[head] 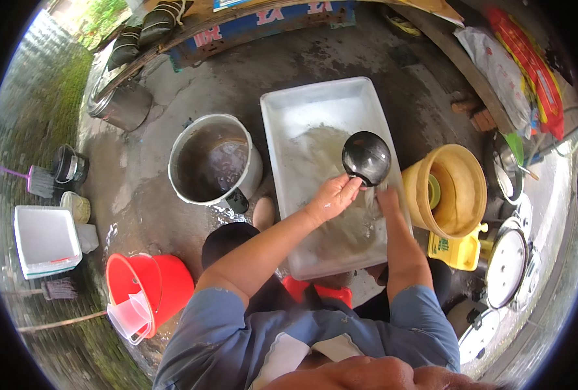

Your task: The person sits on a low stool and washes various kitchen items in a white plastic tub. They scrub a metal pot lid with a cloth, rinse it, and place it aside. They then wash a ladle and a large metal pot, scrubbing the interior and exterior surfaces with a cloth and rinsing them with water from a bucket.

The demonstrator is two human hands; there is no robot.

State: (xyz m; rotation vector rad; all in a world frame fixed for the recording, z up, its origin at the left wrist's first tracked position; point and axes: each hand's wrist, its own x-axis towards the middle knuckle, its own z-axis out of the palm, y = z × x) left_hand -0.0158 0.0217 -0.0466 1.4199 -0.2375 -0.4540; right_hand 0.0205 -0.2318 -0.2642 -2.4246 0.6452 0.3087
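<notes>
My left hand grips the near edge of a glossy black round vessel, perhaps a ladle bowl, above a white plastic tub. Cloudy water lies in the tub. Beside the vessel, my right hand reaches low inside the tub's right side. Pale strands or cloth-like material show near its fingers. Blur and the water hide whether those fingers hold it.
Left stands a pale bucket holding dark liquid; further left, a red bucket with a clear plastic jug. A tan round container and a yellow plastic item flank the tub's right side. Pot lids stand further right.
</notes>
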